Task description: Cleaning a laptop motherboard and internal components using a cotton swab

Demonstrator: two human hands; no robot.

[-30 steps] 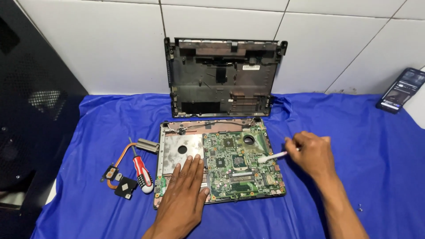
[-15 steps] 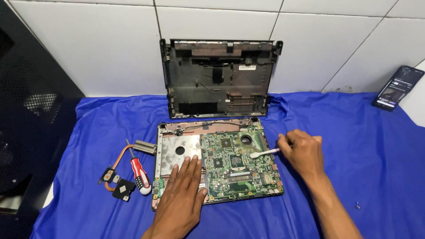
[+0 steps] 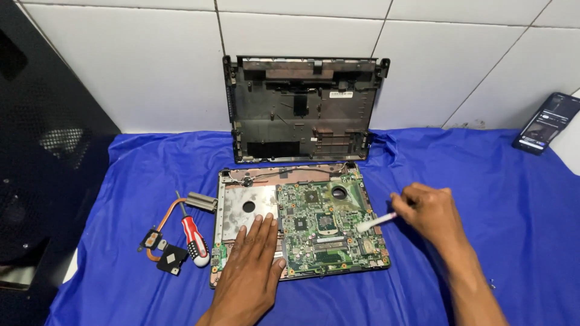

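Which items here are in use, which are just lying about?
In use: green laptop motherboard in its tray, white brush in right hand, left hand flat on the board.
Lying about: red-handled screwdriver, copper heatpipe heatsink, black laptop bottom cover, black phone.

Leaning against the white tiled wall [image 3: 151, 66] at far right, well apart from the black laptop shell [image 3: 305, 108]: a phone [image 3: 545, 122], dark slab, tilted, screen glowing with pale rows on black. Sticking to the shell's upper right area: a small white rectangular label [image 3: 341, 94], print too small to tell. Showing no packages or signs.
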